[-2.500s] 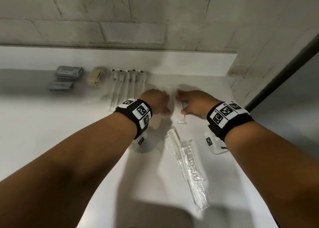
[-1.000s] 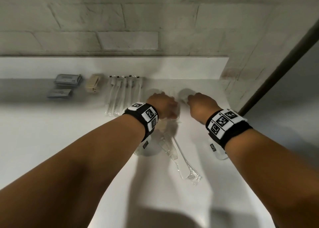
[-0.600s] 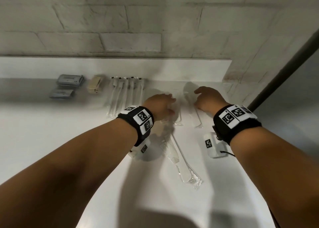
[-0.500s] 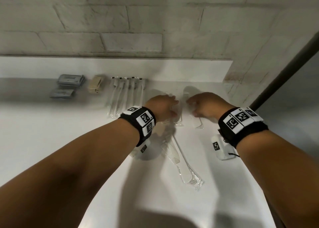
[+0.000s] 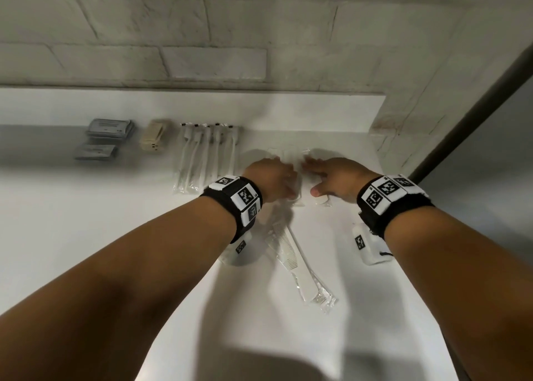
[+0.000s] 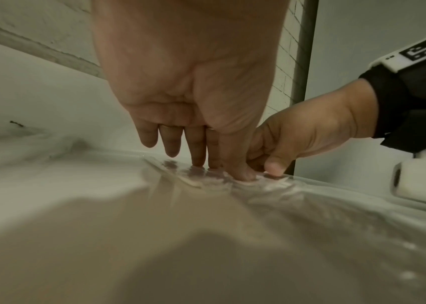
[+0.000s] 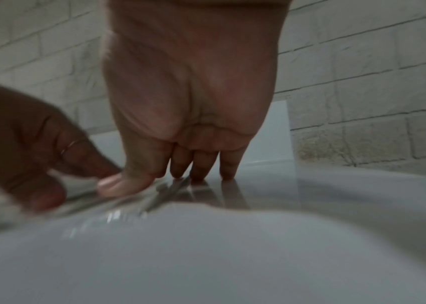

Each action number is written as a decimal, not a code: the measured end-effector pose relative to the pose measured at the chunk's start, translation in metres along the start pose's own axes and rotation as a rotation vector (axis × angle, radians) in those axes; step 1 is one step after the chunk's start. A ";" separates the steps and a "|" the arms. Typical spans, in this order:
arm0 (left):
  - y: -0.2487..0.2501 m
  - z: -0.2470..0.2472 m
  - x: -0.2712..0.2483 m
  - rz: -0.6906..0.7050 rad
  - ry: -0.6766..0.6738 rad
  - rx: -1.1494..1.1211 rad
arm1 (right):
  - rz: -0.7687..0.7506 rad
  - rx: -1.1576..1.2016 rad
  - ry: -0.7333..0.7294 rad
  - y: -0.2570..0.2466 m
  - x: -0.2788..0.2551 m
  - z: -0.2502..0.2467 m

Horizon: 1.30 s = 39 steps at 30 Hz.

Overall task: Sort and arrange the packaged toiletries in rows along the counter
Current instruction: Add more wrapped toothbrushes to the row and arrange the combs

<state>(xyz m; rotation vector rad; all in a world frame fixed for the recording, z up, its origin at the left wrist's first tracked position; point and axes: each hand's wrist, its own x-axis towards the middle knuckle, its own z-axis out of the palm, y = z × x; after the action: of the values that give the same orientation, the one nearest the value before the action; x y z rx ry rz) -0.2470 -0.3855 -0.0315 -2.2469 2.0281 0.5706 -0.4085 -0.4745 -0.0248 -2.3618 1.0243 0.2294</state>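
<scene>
Two clear-wrapped white combs (image 5: pixel 291 154) lie side by side near the back of the white counter (image 5: pixel 86 236). My left hand (image 5: pixel 284 178) presses its straight fingers on the left packet (image 6: pixel 232 183). My right hand (image 5: pixel 317 175) lies flat on the right packet (image 7: pixel 128 201), thumb and fingertips touching the wrapper. Both hands hide most of the two packets. Nearer to me, another wrapped comb (image 5: pixel 300 265) lies diagonally between my forearms.
Left of my hands is a row of wrapped toothbrushes (image 5: pixel 207 155), then a beige box (image 5: pixel 154 136) and two grey packets (image 5: pixel 109 128) (image 5: pixel 95 152). A brick wall (image 5: pixel 202 34) backs the counter; a dark upright post (image 5: pixel 476 92) borders it on the right.
The right hand has set a comb packet down beside the left one and now lies flat on it. The left hand has stayed on its packet. The diagonal comb has not moved.
</scene>
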 end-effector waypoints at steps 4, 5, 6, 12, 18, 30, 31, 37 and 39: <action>0.000 -0.001 -0.002 0.020 0.003 0.035 | 0.019 -0.013 -0.123 0.009 -0.005 -0.010; 0.000 -0.002 -0.002 0.011 0.002 0.025 | 0.017 -0.073 -0.122 0.009 -0.006 -0.011; 0.001 -0.002 -0.001 -0.003 -0.008 0.011 | 0.013 -0.101 -0.107 0.008 -0.007 -0.010; -0.001 -0.001 -0.001 0.032 0.016 0.037 | -0.028 -0.211 -0.054 -0.003 -0.004 -0.003; -0.015 -0.007 -0.015 -0.068 0.098 -0.069 | 0.014 -0.018 -0.039 0.000 -0.010 -0.007; -0.017 -0.009 -0.018 -0.077 0.013 0.076 | 0.042 0.030 0.252 -0.043 -0.049 0.002; -0.018 -0.009 -0.017 -0.076 0.017 0.078 | 0.050 0.054 0.173 -0.056 -0.061 0.006; -0.017 -0.012 -0.014 -0.109 -0.010 0.071 | 0.070 -0.260 -0.210 -0.094 -0.080 0.045; -0.021 -0.010 -0.012 -0.144 0.015 -0.010 | 0.116 -0.198 -0.199 -0.094 -0.070 0.050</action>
<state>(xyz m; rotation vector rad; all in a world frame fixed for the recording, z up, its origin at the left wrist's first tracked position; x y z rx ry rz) -0.2254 -0.3740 -0.0221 -2.3847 1.8538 0.5549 -0.3862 -0.3509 -0.0023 -2.3953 1.0849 0.6232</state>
